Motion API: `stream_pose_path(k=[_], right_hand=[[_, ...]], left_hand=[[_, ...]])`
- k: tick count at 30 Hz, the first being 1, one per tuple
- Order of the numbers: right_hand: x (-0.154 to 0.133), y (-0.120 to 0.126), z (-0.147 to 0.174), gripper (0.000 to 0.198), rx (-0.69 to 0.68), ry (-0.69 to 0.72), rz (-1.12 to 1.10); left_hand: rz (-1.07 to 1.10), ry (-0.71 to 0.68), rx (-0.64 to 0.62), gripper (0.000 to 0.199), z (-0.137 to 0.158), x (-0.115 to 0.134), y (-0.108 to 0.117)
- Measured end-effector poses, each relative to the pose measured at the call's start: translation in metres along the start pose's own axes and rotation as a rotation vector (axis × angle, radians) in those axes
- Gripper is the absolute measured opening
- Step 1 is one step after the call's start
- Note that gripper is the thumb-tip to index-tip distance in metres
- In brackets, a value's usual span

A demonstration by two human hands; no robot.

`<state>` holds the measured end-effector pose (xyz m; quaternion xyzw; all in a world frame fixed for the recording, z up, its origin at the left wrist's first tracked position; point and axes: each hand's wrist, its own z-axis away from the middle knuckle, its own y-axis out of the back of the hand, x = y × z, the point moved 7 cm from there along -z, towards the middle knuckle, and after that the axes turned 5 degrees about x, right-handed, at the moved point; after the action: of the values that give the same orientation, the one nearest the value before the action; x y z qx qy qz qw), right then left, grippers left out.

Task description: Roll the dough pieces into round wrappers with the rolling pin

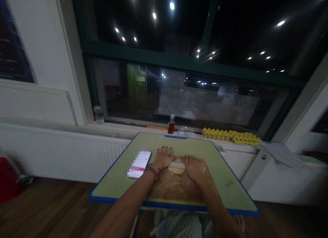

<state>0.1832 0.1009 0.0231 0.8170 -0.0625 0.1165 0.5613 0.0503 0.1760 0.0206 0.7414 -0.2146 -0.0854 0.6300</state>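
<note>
Dark window glass fills the back of the room, and many small ceiling lights are reflected in it. Below the window a white sill [143, 128] is seen, with a radiator under it. On the sill a small red bottle [171, 124], a clear water bottle [98, 114] and a yellow egg tray [230, 135] are placed, well apart from each other.

Near the sill a green table [230, 183] with a blue edge is set. A wooden board [176, 188] is laid on it, dusted with flour. On the far part of the board a flat piece of pale dough [176, 170] is found, and a light rolling pin [177, 164] is laid across it.

The left hand [162, 157] is pressed flat on the left end of the rolling pin, fingers stretched out and not closed around it. The right hand [196, 167] is pressed in the same way on the right end. A bracelet is worn on the left wrist. Just beside the left hand a phone [139, 164] is lying on the table.
</note>
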Motion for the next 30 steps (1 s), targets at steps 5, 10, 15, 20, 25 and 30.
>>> stream_pose_path(k=[5, 10, 15, 20, 25, 30], right_hand=[[-0.003, 0.009, 0.009, 0.035, 0.037, -0.036, 0.0], [-0.006, 0.009, 0.015, 0.033, 0.096, -0.039, -0.013], [-0.01, 0.017, 0.029, 0.038, 0.171, 0.004, -0.034], [-0.009, 0.019, 0.036, 0.039, 0.212, -0.037, -0.152], [-0.01, 0.018, 0.043, 0.044, 0.201, -0.086, -0.213], [-0.011, 0.019, 0.053, 0.048, 0.232, -0.086, -0.235]], left_hand=[[0.024, -0.042, -0.029, 0.057, 0.012, 0.002, -0.001], [0.01, -0.081, 0.067, 0.055, 0.026, 0.005, 0.003], [0.003, -0.111, 0.121, 0.053, 0.036, 0.006, 0.003], [-0.003, -0.143, 0.155, 0.051, 0.043, 0.007, 0.003], [-0.004, -0.17, 0.173, 0.051, 0.049, 0.009, 0.005], [0.014, -0.169, 0.17, 0.05, 0.055, 0.011, 0.01]])
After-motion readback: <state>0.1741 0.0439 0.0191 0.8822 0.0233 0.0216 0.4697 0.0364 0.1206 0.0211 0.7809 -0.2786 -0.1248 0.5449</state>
